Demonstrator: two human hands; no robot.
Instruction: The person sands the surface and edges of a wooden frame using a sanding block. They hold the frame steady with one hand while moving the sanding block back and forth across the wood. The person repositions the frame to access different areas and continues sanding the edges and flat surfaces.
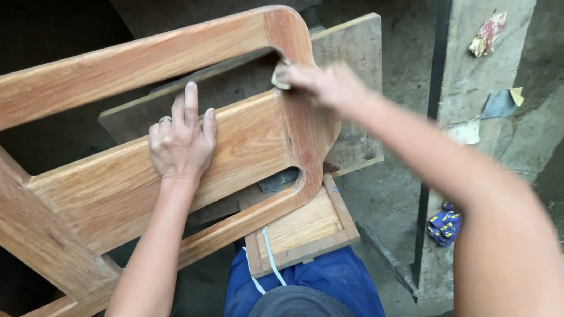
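Head view: wooden chair frame [105,159] slants up-right, rounded end under right hand [319,83].

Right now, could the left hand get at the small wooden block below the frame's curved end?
Probably yes: the left hand rests flat on the wooden frame, and the wooden block lies uncovered just beyond the curve.

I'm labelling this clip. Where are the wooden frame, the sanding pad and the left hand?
wooden frame [256,138]: head view, middle slat.
sanding pad [280,78]: head view, exposed edge.
left hand [181,145]: head view, back of hand.
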